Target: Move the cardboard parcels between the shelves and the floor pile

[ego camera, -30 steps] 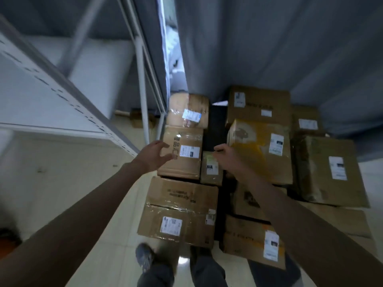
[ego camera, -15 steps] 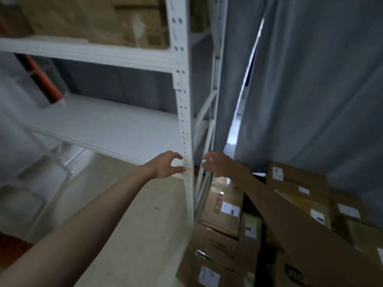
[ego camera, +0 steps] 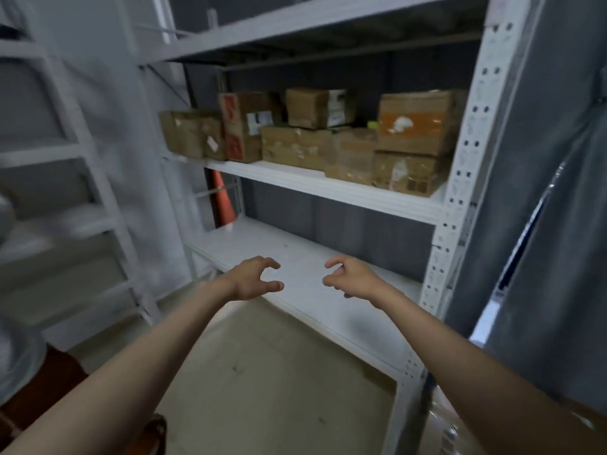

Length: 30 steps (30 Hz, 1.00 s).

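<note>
Several cardboard parcels (ego camera: 328, 139) stand on the middle shelf (ego camera: 345, 188) in the upper centre of the frame, packed close in one row, some stacked in two layers. Both hands hover low in the centre, over the bare lower shelf (ego camera: 295, 257), well apart from the parcels. Left hand (ego camera: 251, 279): fingers curled like a claw, holding nothing. Right hand (ego camera: 349, 277): the same, fingers half bent, nothing between them.

Probably stiff enough for a two-hand grip, but not rigid: worn cardboard, dented corners, wrinkled tape on the faces. Tape likely slippery under the skin, so better to press on bare cardboard at two opposite side faces, or to put fingers under a bottom edge. Weight impossible to read from here; the tall parcel with red print (ego camera: 239, 126) at centre left and the big taped parcel (ego camera: 415, 121) at the upper right look like the heavier ones. The small top parcel (ego camera: 317, 106) seems light and free to lift first, since nothing lies on it. Lower parcels carry others, so pulling them out first may tip the ones above. Contents unknown, so gentle handling advisable.
</note>
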{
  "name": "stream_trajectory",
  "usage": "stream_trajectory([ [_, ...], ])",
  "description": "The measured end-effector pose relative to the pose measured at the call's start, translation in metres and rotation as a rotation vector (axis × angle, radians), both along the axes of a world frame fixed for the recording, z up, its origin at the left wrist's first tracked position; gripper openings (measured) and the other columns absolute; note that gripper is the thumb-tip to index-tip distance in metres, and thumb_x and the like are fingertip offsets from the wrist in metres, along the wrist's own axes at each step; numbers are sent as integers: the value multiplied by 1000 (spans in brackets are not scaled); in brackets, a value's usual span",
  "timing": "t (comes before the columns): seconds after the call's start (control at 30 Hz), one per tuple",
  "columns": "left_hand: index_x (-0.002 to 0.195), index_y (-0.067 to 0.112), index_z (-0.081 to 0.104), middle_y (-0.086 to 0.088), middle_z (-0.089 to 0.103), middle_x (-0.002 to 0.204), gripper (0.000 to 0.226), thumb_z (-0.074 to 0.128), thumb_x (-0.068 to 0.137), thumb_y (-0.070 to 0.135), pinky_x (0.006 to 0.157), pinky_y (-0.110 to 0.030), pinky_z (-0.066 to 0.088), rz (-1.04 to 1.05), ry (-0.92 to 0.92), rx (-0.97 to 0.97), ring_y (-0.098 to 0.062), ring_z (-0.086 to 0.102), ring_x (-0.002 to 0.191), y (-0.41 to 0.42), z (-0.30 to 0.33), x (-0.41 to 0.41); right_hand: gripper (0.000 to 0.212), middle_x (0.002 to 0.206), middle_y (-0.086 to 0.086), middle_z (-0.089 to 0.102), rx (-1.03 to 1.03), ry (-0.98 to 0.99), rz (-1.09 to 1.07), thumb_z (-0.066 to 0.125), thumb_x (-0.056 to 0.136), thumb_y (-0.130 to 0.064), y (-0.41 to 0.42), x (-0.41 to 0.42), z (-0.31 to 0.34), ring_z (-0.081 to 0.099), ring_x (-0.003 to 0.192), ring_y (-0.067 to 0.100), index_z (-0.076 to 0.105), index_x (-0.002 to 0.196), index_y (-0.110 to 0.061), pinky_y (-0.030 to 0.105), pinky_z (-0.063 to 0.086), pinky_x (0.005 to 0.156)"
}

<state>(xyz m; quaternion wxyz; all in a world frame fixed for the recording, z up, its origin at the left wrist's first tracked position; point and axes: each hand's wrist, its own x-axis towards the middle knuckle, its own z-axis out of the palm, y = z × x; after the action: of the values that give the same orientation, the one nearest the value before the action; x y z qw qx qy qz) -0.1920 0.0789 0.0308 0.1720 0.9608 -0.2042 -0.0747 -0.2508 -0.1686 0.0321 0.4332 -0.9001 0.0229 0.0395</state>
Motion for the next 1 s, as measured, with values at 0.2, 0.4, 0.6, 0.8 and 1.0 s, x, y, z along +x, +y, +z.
stream_trajectory([
  [0.2, 143, 22, 49, -4, 49, 145, 58, 65, 93, 46, 111, -35, 37, 75, -65, -45, -21, 46, 133, 44, 25, 41, 43, 108, 6, 67, -25, -97, 68, 66, 92, -24, 48, 58, 24, 65, 101, 21, 56, 133, -18, 36, 55, 90],
  [0.4, 144, 23, 47, -2, 45, 150, 60, 65, 92, 47, 111, -35, 37, 54, -104, -50, -20, 44, 135, 45, 42, 106, 45, 117, 6, 67, -45, -173, 76, 68, 91, -23, 60, 132, 39, 64, 106, 21, 56, 134, -18, 39, 55, 95],
  [0.6, 144, 20, 47, -5, 48, 147, 61, 66, 92, 46, 102, -31, 42, 13, -199, -42, -21, 49, 130, 25, 86, 193, 42, 107, 3, 69, -20, -264, 29, 68, 91, -25, 39, 219, 80, 64, 97, 18, 56, 131, -20, 29, 50, 81],
  [0.8, 141, 19, 51, -6, 52, 144, 57, 67, 92, 44, 97, -29, 42, 7, -285, -137, -22, 54, 123, 3, 118, 272, 42, 108, 4, 66, 73, -381, -94, 67, 91, -19, 15, 286, 116, 65, 101, 25, 56, 131, -17, 47, 56, 93],
  [1.0, 142, 15, 51, -6, 54, 143, 60, 69, 91, 42, 100, -35, 47, -16, -295, -220, -25, 55, 123, -18, 129, 326, 31, 87, -5, 65, 118, -481, -210, 64, 94, -18, -2, 323, 134, 62, 96, 17, 57, 124, -19, 29, 48, 78],
])
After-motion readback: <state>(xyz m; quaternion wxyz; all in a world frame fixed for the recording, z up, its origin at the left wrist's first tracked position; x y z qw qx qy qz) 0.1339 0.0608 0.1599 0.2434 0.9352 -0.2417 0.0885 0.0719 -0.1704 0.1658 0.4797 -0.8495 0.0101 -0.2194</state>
